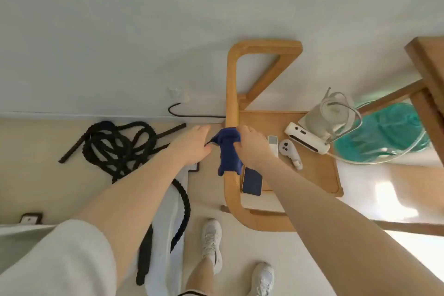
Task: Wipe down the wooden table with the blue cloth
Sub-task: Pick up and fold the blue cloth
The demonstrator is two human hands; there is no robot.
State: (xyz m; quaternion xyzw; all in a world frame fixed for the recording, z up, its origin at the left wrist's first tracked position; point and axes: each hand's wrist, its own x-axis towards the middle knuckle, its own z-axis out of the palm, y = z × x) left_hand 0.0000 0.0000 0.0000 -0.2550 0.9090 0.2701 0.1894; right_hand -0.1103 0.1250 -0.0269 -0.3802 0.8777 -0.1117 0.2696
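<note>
The blue cloth point(228, 151) is bunched and hangs over the light wooden frame rail point(231, 108) at the left side of the small wooden table point(319, 175). My right hand point(252, 149) grips the cloth from the right, fingers curled round its upper part. My left hand point(194, 144) is at the cloth's left edge and pinches a corner of it. Both hands sit just above the rail.
On the table lie a dark phone point(252, 181), a white remote point(273, 149), a white controller point(292, 152), a white device point(307, 138) and a cable coil point(336, 113). A black rope point(117, 144) lies on the floor at left. A teal object point(384, 137) sits at right.
</note>
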